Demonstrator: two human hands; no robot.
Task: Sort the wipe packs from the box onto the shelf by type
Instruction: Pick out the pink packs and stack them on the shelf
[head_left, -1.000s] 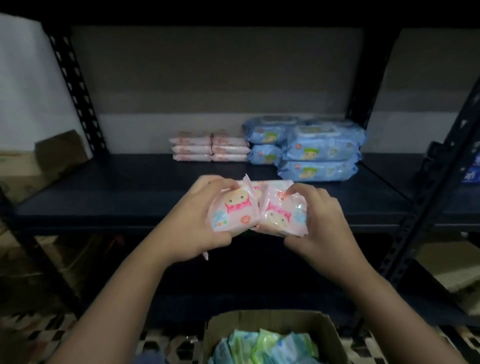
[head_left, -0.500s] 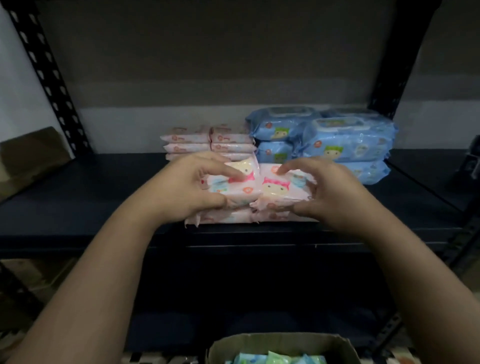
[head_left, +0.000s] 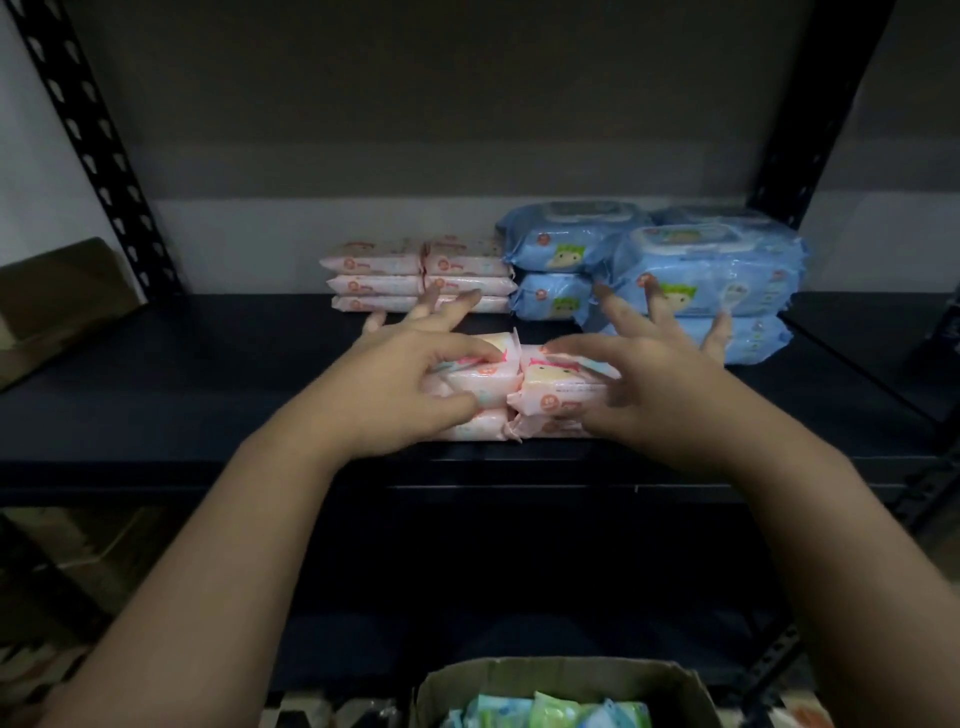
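My left hand (head_left: 410, 384) and right hand (head_left: 644, 395), fingers spread and loosening, rest on two small stacks of pink wipe packs (head_left: 511, 395) side by side at the shelf (head_left: 208, 415) front edge, centre. Soft, light, slick film; I'd judge best held w/ thumb and fingers across the flat faces. Vs 0.5 s ago: grip opened, packs set down. Blue packs (head_left: 696, 280) at back right; box (head_left: 561, 680) below.

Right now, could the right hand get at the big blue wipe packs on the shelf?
Probably yes. The right hand is spread over the pink packs, its fingertips already near the blue packs, with nothing in between.
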